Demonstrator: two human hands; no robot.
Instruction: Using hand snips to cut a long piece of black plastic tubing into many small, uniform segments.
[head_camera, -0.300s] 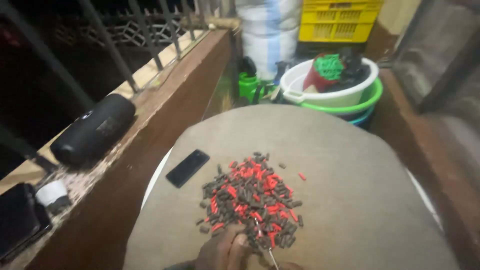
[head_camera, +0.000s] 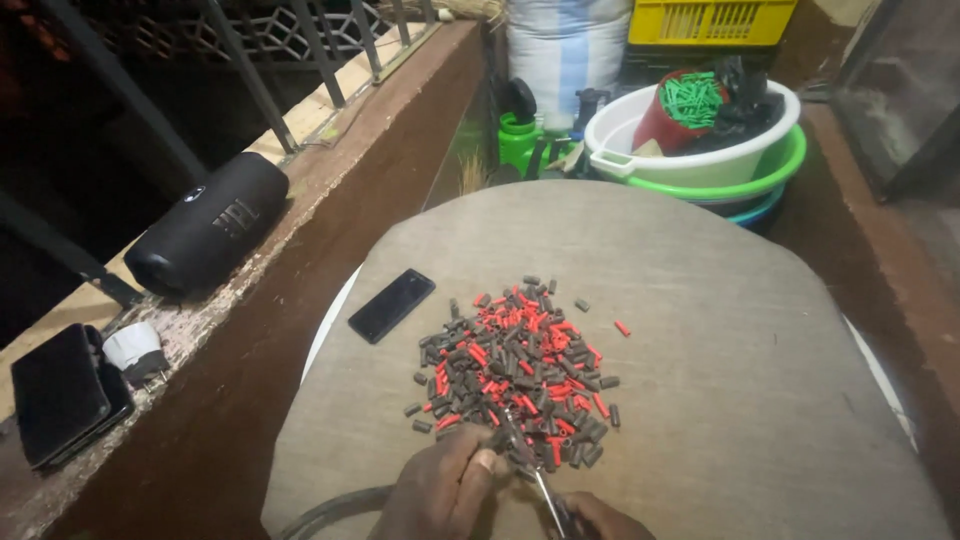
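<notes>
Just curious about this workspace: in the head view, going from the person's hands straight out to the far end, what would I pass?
Left hand → pile of red and dark tube pieces → bare cloth-covered tabletop → stacked basins → yellow crate.

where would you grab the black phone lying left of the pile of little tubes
Grip the black phone across its two long edges, coming straight down from above. It lies flat and slanted on the round cloth-covered table, with bare cloth along both long sides. The pile of red and black tube pieces sits apart to its right, so fingers have room there.
</notes>
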